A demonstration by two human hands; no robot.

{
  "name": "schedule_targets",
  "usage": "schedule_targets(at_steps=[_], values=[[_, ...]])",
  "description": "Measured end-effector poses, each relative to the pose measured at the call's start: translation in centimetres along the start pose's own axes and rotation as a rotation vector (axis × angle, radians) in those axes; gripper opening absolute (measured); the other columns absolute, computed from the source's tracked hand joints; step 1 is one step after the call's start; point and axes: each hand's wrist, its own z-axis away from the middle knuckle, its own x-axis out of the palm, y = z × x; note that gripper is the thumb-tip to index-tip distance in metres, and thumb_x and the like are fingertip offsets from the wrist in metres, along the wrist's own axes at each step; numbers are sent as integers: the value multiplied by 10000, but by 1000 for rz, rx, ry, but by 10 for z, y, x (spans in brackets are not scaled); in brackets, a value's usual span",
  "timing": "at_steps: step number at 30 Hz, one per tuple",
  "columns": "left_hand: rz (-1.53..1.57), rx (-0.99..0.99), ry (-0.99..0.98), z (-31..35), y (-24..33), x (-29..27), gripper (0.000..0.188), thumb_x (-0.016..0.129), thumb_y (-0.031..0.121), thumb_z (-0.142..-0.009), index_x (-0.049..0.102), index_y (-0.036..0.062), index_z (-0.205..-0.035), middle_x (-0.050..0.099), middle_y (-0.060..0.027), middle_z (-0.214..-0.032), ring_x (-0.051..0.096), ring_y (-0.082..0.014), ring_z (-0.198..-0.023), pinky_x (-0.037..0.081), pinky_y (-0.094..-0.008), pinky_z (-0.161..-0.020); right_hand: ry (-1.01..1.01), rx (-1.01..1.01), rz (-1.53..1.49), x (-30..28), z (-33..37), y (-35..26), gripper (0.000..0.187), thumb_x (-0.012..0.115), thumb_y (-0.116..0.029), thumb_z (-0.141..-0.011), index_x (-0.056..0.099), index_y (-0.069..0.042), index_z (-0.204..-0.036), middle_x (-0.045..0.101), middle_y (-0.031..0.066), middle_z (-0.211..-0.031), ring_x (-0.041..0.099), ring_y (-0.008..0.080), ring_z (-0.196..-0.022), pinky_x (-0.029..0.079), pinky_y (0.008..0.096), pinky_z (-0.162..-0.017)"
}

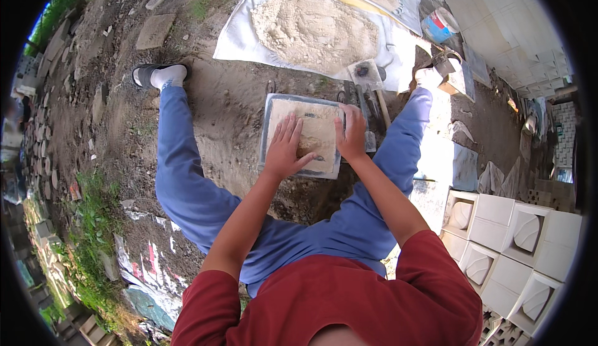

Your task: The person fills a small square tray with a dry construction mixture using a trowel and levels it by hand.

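Note:
Between my legs lies a square, shallow mould with a grey frame point(269, 106), filled with pale, damp-looking sandy mix point(317, 110). A few small dark spots show in the mix near its top and lower right. My left hand point(284, 148) lies flat on the left part of the mix, its thumb out to the right. Along the right rim rests my right hand point(352, 133), fingers stretched forward and thumb touching the mix. Neither hand is lifting anything.
White sacks point(233, 37) bearing heaps of pale powder point(314, 28) lie ahead. Long-handled tools point(367, 106) sit right of the mould, near a small flat block point(365, 73). A white bucket point(440, 25) stands far right. Moulded pale blocks point(492, 227) are stacked at lower right.

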Motion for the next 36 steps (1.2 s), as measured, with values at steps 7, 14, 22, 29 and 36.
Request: schedule_targets(at_steps=[7,14,22,29,36], values=[[-147,195,-143,-39,-4,5,1031,753,680,-819,396,153,-1629,345,-209,-1679,288,-402,-1575,230,-535,-1289,16,70,5,-10,24,7,318,629,-199,-1000,594,-50,-1278,605,176,-1235,576,391,-1176,418,492,-997],[-136,487,-348,-52,-15,15,665,689,523,-943,581,201,-1514,503,-91,-1605,363,-346,-1548,271,-511,-1290,37,81,-87,4,26,12,306,626,-179,-997,602,-38,-1267,610,186,-1224,578,408,-1158,427,507,-987],[156,459,-448,-49,-20,18,470,635,222,-1000,622,170,-1468,522,-40,-1600,466,-286,-1492,340,-466,-1278,110,196,-172,9,24,29,237,574,-158,-1039,632,-3,-1209,619,206,-1176,606,414,-1093,467,495,-960],[151,504,-444,-51,-27,20,686,641,48,-833,571,140,-1509,521,-58,-1602,468,-282,-1493,323,-467,-1297,167,235,-151,5,18,34,256,540,-190,-1073,643,13,-1190,625,205,-1153,616,397,-1077,481,472,-966],[161,484,-419,-51,-24,17,697,636,-16,-796,596,117,-1479,530,-81,-1589,475,-297,-1484,348,-478,-1282,104,210,-181,7,25,23,264,525,-202,-1085,632,14,-1193,619,204,-1162,604,390,-1104,468,460,-997]])
